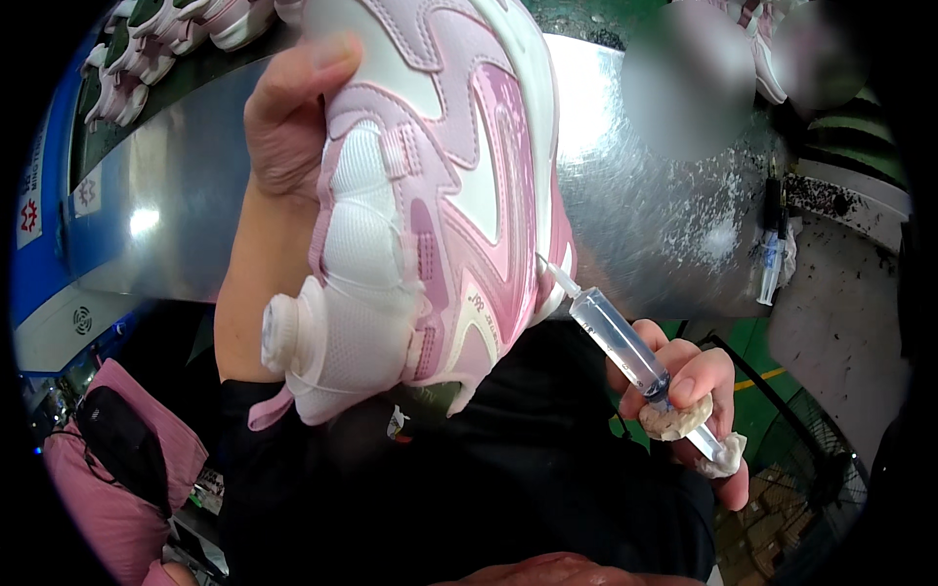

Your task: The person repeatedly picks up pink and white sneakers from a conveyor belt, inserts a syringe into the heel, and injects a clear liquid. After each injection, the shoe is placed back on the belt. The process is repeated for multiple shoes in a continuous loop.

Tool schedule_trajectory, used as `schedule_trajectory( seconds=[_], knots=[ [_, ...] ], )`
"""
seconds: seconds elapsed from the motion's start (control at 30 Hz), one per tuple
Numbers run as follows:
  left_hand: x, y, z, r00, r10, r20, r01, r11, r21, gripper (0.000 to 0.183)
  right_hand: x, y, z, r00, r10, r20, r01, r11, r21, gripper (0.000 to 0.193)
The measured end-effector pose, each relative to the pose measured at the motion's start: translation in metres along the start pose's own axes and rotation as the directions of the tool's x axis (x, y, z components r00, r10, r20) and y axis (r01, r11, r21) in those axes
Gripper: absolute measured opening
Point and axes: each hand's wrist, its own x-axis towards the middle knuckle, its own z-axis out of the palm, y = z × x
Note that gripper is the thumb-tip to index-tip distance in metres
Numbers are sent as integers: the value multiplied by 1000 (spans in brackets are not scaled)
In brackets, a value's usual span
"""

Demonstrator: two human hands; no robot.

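Note:
My left hand (pixel 293 117) grips a pink and white sneaker (pixel 459 176) by its upper left side, with the thumb on the upper and the other fingers hidden behind it. The shoe hangs tilted on its side, its white dial (pixel 283 332) toward the lower left. In my right hand (pixel 689 381) is a clear syringe (pixel 620 337) with liquid in its barrel. Whitish padding (pixel 674 420) wraps its finger flange and plunger end. The bent needle tip meets the seam between the shoe's upper and its sole; whether it touches I cannot tell.
A shiny metal work surface (pixel 176 195) lies behind the shoe. More pink shoes (pixel 147 44) stand at the far left, and another shoe (pixel 767 59) at the far right. A second syringe (pixel 772 259) rests at the right edge. A person's pink clothing (pixel 117 459) shows at lower left.

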Motion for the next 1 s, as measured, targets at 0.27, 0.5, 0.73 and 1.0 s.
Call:
schedule_trajectory(
  seconds=[0.27, 0.5, 0.73, 1.0],
  knots=[
    [6, -3, 5, 996, -68, -51, 69, 997, 17, 23, -8, 0, 1, 999, 27, -26, -26, 999, 23, 96],
    [7, -5, 2, 995, -76, -64, 77, 997, 10, 27, -11, -1, 2, 999, 34, -29, -34, 999, -5, 95],
    [7, -4, 2, 994, -79, -76, 80, 997, 22, 30, -16, -2, -2, 999, 39, 7, -39, 999, -18, 93],
    [7, -11, -4, 991, -107, -80, 108, 994, 13, 33, -11, 0, -3, 1000, 7, -2, -7, 999, 34, 88]
  ],
)
